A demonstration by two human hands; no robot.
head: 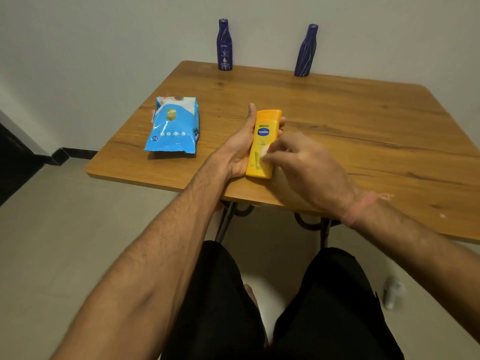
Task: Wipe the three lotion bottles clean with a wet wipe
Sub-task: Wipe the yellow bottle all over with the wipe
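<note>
My left hand (pixel 240 149) grips a yellow lotion bottle (pixel 262 136) from behind, cap pointing away from me, over the table's near middle. My right hand (pixel 304 165), blurred, pinches a small white wet wipe (pixel 264 154) against the bottle's lower front. Two dark blue lotion bottles stand upright at the table's far edge by the wall, one on the left (pixel 224 45) and one on the right (pixel 306 51).
A blue pack of wet wipes (pixel 172 126) lies on the wooden table (pixel 363 131) to the left of my hands. The table's metal legs and my knees are below its near edge. A small white object (pixel 393 292) sits on the floor at the right.
</note>
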